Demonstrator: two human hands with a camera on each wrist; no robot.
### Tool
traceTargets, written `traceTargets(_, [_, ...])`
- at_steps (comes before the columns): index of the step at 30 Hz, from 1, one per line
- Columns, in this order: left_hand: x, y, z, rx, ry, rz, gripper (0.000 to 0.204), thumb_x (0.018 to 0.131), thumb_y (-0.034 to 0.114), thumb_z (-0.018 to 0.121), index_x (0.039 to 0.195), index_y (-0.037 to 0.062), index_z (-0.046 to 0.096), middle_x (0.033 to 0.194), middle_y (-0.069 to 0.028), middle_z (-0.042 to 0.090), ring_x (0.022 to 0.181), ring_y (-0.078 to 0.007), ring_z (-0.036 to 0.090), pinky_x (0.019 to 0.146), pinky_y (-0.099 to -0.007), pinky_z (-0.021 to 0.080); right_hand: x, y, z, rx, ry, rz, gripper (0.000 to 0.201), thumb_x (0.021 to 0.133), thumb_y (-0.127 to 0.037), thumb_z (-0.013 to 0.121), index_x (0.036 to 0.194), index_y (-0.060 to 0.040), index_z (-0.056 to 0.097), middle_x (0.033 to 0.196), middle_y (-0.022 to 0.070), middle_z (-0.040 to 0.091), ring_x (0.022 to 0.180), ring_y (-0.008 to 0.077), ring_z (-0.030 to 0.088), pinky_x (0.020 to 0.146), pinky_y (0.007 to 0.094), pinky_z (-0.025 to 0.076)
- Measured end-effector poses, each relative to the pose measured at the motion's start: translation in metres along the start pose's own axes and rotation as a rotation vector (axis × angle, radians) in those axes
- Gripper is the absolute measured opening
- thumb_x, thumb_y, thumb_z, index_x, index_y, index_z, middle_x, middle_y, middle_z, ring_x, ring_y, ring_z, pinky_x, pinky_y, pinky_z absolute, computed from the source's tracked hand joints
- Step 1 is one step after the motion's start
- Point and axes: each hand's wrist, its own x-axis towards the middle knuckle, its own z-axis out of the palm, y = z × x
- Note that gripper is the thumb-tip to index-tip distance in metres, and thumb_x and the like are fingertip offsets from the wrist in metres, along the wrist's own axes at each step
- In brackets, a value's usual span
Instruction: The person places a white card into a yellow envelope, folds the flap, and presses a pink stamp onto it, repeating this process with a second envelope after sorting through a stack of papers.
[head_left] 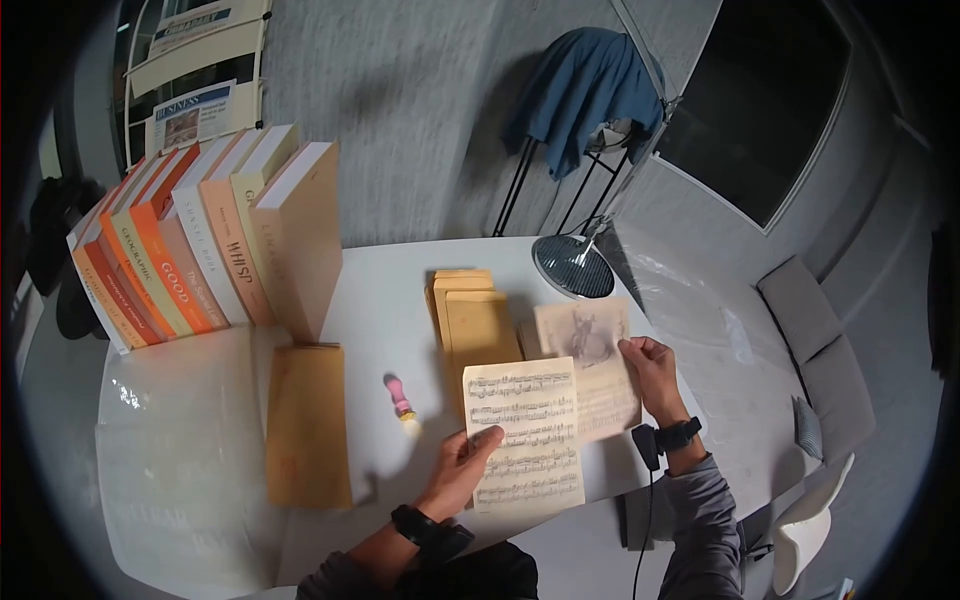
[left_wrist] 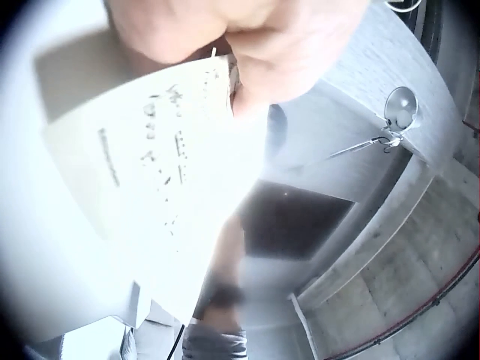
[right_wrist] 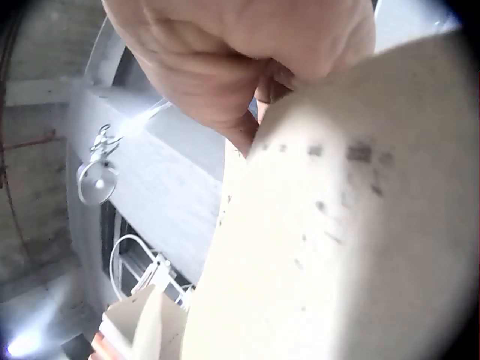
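My left hand (head_left: 468, 468) pinches a cream sheet of printed music (head_left: 525, 425) by its left edge, thumb on the front. In the left wrist view the sheet (left_wrist: 142, 157) hangs from the thumb and fingers, washed out by glare. My right hand (head_left: 652, 372) grips the right edge of a second aged sheet (head_left: 590, 345), which carries a faded figure picture above and faint lines below. The music sheet overlaps its lower left part. Close up in the right wrist view, paper with dark marks (right_wrist: 315, 217) fills much of the frame below the right hand.
Brown envelopes (head_left: 480, 325) lie stacked behind the sheets, with another envelope (head_left: 308, 430) at left. Between them lies a pink and yellow stamp-like handle (head_left: 399, 397). A book row (head_left: 200, 240) stands back left, near clear plastic (head_left: 180, 450). A lamp base (head_left: 572, 266) stands at the back.
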Motion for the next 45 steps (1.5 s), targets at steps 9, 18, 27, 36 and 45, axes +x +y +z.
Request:
traceTargets(9, [0.008, -0.013, -0.004, -0.025, 0.064, 0.070, 0.028, 0.101, 0.022, 0.059, 0.116, -0.0014, 0.060, 0.109, -0.0069, 0.067, 0.101, -0.0105, 0.061, 0.089, -0.0275, 0.050, -0.064, -0.001, 0.062, -0.030, -0.407, 0.068, 0.015, 0.099, -0.016, 0.062, 0.097, -0.0023, 0.067, 0.081, -0.0014, 0.066, 0.068, 0.0031, 0.057, 0.059, 0.0186, 0.046])
traceTargets(18, [0.009, -0.011, -0.010, -0.132, 0.141, 0.197, 0.025, 0.100, 0.015, 0.060, 0.117, -0.0023, 0.061, 0.108, -0.0075, 0.069, 0.092, -0.0092, 0.063, 0.081, -0.0272, 0.052, 0.033, 0.070, -0.001, -0.818, 0.180, 0.007, 0.057, 0.074, -0.040, 0.084, 0.106, 0.0038, 0.068, 0.089, 0.0162, 0.072, 0.082, 0.0260, 0.071, 0.077, 0.0349, 0.056])
traceTargets(27, [0.008, -0.007, -0.010, -0.107, 0.153, 0.138, 0.024, 0.100, 0.016, 0.060, 0.116, -0.0018, 0.062, 0.107, -0.0069, 0.070, 0.091, -0.0090, 0.063, 0.080, -0.0267, 0.052, 0.048, 0.066, -0.025, -0.433, 0.000, 0.212, 0.030, 0.084, -0.031, 0.078, 0.086, -0.0016, 0.074, 0.073, 0.0025, 0.066, 0.067, 0.0128, 0.062, 0.063, 0.0295, 0.051])
traceTargets(36, [0.007, -0.004, -0.010, -0.074, 0.055, 0.226, 0.028, 0.100, 0.021, 0.061, 0.120, 0.0011, 0.061, 0.108, -0.0035, 0.069, 0.093, -0.0072, 0.062, 0.082, -0.0263, 0.052, 0.008, 0.002, -0.006, -0.103, 0.011, -0.106, 0.021, 0.098, -0.019, 0.063, 0.090, -0.0001, 0.070, 0.078, -0.0037, 0.066, 0.067, 0.0020, 0.055, 0.061, 0.0198, 0.045])
traceTargets(45, [0.006, -0.001, -0.005, -0.045, 0.048, 0.281, 0.036, 0.104, 0.020, 0.053, 0.133, -0.0012, 0.047, 0.120, -0.0096, 0.064, 0.106, -0.0094, 0.058, 0.091, -0.0272, 0.049, -0.066, -0.020, 0.070, -0.109, -0.245, -0.003, 0.031, 0.102, -0.025, 0.058, 0.078, -0.0053, 0.060, 0.065, -0.0122, 0.045, 0.057, -0.0008, 0.031, 0.049, 0.0200, 0.026])
